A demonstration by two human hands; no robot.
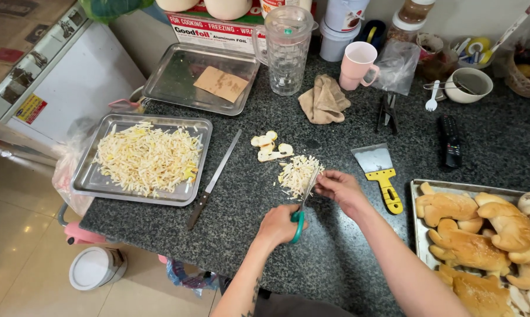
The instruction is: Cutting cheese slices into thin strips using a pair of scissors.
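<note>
Left hand (279,225) grips green-handled scissors (303,202), blades aimed at 12 o'clock; right hand (341,186) fingers pinch a strip over the shredded pile (297,172) so cuttings land there

Left hand (281,225) fisted, knuckles up, forearm running down toward 7 o'clock. Right hand (339,186) just beyond at 1 o'clock, fingers pinched, forearm trailing toward 5 o'clock.

One head-worn view, looking steeply down

It faces the dark stone bench (335,258) from close above (forearms entering at the bottom edge) — the far wall just shows along the top.
</note>
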